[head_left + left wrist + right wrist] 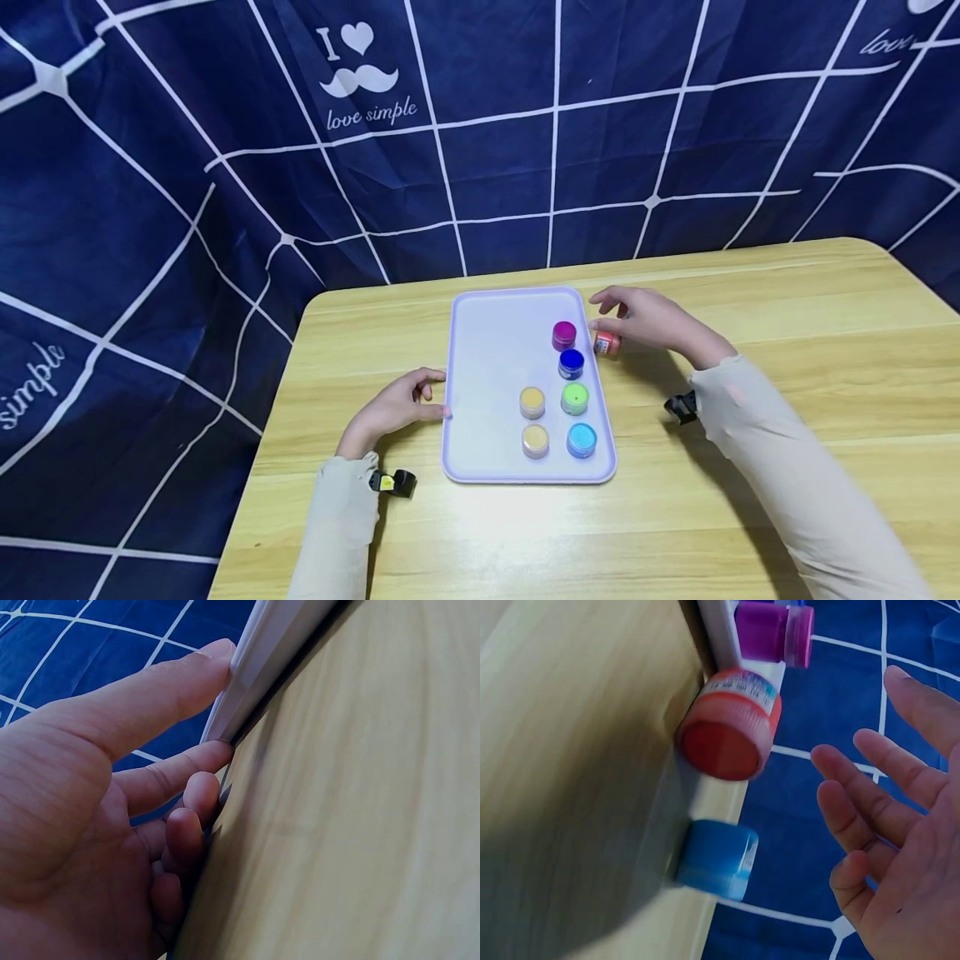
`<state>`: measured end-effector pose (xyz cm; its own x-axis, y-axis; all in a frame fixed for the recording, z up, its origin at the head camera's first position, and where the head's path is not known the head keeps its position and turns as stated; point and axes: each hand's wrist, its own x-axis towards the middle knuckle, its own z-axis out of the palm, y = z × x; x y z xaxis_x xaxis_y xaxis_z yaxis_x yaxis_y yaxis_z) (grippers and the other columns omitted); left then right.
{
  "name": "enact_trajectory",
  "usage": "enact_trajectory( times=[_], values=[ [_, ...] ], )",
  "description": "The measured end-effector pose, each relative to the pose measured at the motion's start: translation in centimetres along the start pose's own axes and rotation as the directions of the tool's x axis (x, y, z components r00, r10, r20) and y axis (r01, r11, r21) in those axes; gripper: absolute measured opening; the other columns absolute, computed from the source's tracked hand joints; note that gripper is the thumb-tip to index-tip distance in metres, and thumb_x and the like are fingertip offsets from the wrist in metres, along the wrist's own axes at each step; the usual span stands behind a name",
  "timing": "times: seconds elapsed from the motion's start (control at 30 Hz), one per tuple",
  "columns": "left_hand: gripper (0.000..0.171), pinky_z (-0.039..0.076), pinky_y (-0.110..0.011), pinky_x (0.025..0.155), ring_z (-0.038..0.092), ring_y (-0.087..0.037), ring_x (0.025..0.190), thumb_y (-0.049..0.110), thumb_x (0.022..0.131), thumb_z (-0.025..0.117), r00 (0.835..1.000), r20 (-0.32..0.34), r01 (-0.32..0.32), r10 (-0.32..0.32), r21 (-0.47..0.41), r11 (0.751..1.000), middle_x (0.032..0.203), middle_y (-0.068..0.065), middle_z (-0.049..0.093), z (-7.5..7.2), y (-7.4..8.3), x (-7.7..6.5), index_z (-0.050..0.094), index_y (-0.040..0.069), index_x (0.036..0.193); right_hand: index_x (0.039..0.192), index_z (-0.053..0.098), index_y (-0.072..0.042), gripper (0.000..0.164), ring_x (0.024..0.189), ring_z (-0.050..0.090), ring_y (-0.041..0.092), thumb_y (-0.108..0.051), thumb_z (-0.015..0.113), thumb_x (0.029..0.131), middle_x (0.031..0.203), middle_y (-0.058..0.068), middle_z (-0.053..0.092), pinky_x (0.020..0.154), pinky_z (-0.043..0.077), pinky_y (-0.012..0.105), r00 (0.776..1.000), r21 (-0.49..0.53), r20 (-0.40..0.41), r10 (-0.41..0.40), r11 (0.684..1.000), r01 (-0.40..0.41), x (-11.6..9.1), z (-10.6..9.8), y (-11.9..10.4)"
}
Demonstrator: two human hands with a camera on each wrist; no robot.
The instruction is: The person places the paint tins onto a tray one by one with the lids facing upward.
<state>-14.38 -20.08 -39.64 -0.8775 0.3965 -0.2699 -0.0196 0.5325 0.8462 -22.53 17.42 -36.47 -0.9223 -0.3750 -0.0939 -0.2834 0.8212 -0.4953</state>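
My left hand (397, 404) is at the left side of a pale lilac tray (487, 333). In the left wrist view, its thumb and forefinger touch the tray edge (244, 682), and the other fingers bend loosely. Just off the tray's right edge, a red paint jar (724, 727) lies tipped on the wooden table. My right hand (645, 317) hovers beside that jar, fingers spread and apart from it in the right wrist view. A blue jar (718, 859) on the table appears in that view; the head view does not show it.
Along the tray's right side stand jars: purple (564, 335), dark blue (571, 363), green (574, 398) and light blue (581, 439). Two yellow-orange jars (532, 402) form a second column. Behind the table (787, 333) hangs a blue patterned cloth (495, 167).
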Motion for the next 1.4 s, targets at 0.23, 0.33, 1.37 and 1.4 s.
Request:
enact_trajectory(
  times=[0.23, 0.33, 1.37, 1.4],
  values=[
    [0.054, 0.033, -0.028, 0.071, 0.037, -0.019, 0.078, 0.010, 0.085, 0.072, 1.000, -0.007, -0.002, 0.002, -0.003, 1.000, 0.092, -0.013, 0.046, 0.3, -2.2, 1.0, 0.050, -0.006, 0.132, 0.123, 0.059, 0.002, 0.045, 0.088, 0.059, 0.024, -0.027, 0.067, 0.090, 0.103, 0.016, 0.065, 0.082, 0.048, 0.041, 1.000, 0.005, 0.000, -0.029, 1.000, 0.029, -0.8, -0.1, 1.4],
    [0.056, 0.033, -0.027, 0.070, 0.037, -0.019, 0.078, 0.012, 0.084, 0.073, 1.000, -0.020, -0.007, 0.007, -0.002, 1.000, 0.092, -0.011, 0.046, 0.4, -3.6, 1.7, 0.050, -0.004, 0.132, 0.123, 0.060, 0.002, 0.045, 0.086, 0.059, 0.022, -0.027, 0.068, 0.089, 0.101, 0.013, 0.065, 0.081, 0.047, 0.039, 1.000, 0.009, 0.005, -0.031, 0.999, 0.031, -1.1, -0.1, 1.9],
    [0.056, 0.034, -0.029, 0.073, 0.039, -0.019, 0.079, 0.018, 0.082, 0.076, 1.000, -0.023, -0.015, 0.015, -0.001, 1.000, 0.091, -0.006, 0.046, 0.4, -3.7, 1.6, 0.054, 0.001, 0.131, 0.121, 0.055, 0.006, 0.045, 0.093, 0.056, 0.027, -0.022, 0.069, 0.088, 0.103, 0.017, 0.063, 0.092, 0.046, 0.051, 0.990, 0.054, 0.144, -0.004, 0.999, -0.004, -1.4, 1.9, 3.8],
    [0.056, 0.034, -0.029, 0.073, 0.039, -0.019, 0.079, 0.018, 0.082, 0.076, 1.000, -0.022, -0.016, 0.016, -0.002, 1.000, 0.091, -0.006, 0.046, 0.4, -3.7, 1.6, 0.054, 0.001, 0.131, 0.120, 0.056, 0.006, 0.045, 0.092, 0.056, 0.026, -0.022, 0.069, 0.088, 0.103, 0.017, 0.063, 0.091, 0.046, 0.050, 0.990, 0.055, 0.142, -0.008, 0.998, 0.000, -1.5, 1.9, 3.8]
  ],
)
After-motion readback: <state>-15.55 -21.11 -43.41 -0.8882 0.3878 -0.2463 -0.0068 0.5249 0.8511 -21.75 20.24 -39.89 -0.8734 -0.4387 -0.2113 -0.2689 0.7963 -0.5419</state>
